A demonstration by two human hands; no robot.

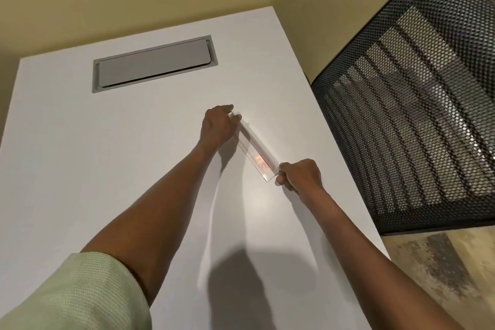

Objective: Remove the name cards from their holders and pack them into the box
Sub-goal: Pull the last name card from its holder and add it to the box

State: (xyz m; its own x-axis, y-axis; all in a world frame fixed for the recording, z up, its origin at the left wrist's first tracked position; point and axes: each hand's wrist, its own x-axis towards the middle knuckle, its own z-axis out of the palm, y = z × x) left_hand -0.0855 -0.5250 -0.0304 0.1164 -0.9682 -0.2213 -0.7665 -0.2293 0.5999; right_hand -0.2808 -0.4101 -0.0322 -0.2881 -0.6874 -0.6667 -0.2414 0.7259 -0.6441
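A clear acrylic name card holder (254, 149) with a white card bearing red lines and red print rests on the white table (80, 155), right of centre, running diagonally. My left hand (218, 126) grips its far end with fingers curled over the top. My right hand (300, 175) pinches its near end, at the corner. I cannot tell whether the card is sliding out of the holder. No box is in view.
A grey cable-hatch flap (154, 64) is set into the table's far part. A black mesh office chair (412, 104) stands against the table's right edge. Patterned floor (442, 276) shows at bottom right.
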